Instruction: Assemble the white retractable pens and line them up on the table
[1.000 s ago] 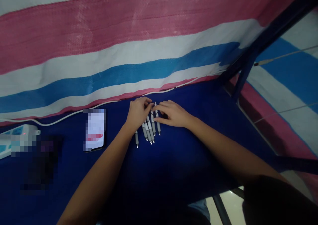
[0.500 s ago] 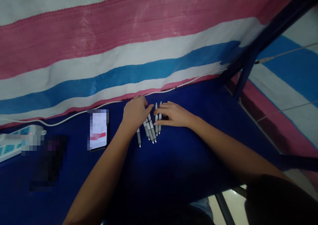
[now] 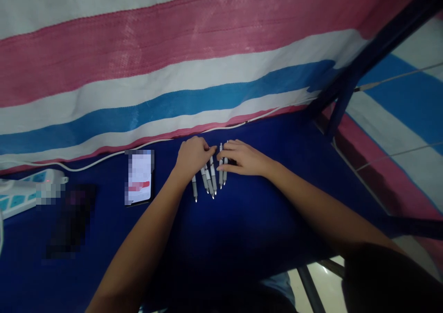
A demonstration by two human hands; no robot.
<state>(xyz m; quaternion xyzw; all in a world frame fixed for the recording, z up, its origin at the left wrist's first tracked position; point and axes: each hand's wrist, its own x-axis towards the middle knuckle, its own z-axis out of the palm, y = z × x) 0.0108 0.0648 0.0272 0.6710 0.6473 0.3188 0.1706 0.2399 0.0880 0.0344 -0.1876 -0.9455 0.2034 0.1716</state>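
1. Slim white-and-grey pens [image 3: 210, 186] on the dark-blue worktop [image 3: 242, 230], tips roughly 6 o'clock.
2. Left grip [image 3: 192, 156]: several pens poke out around its 5 o'clock, honestly can't tell if it's pinching any.
3. Right grip [image 3: 245, 159]: thumb and fingers spread, two pens at its 8–9 o'clock.

To the right of the phone [image 3: 142, 177], the upper parts of the leftmost pens [image 3: 209, 183] are hidden by the left hand [image 3: 194, 155], and two more are partly covered by the right hand [image 3: 247, 158]. The phone's screen is blurred by pixelation, as is a dark object [image 3: 71, 223] left of it, which cannot be identified. Farther left of the phone, a power strip [image 3: 29, 191] is cut off by the picture's edge.
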